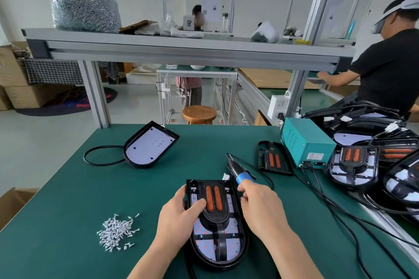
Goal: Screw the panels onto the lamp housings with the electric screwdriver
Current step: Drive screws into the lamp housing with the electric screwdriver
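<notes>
One worker's two hands meet over one black, round-ended plastic lamp housing (227,264) lying near the front of the green-matted desk (68,199). The left hand (179,213) grips the housing's left rim, fingers curled over the edge and thumb pressed on the ribbed black plastic panel (215,216). The panel carries two orange oblong strips and sits over a white board dotted red. The right hand (260,206) lies with curled fingers over the rear of one black electric screwdriver (240,174) with a blue grip band. The tool rests just beyond the housing, tip pointing away; whether the fingers clasp it cannot be told.

One loose heap of small silver metal screws (116,232), too many to count, sits left of the housing. Farther back lies a second housing (150,145), uncovered, its white board bare, with one looped black cable (99,163). A third black piece (274,158) with two orange strips lies beside one teal metal box (306,142). A pile of further housings (353,163) crowds the right edge; their number is unclear. One clear plastic bag of screws (85,9) stands on the aluminium shelf (181,50) above.
</notes>
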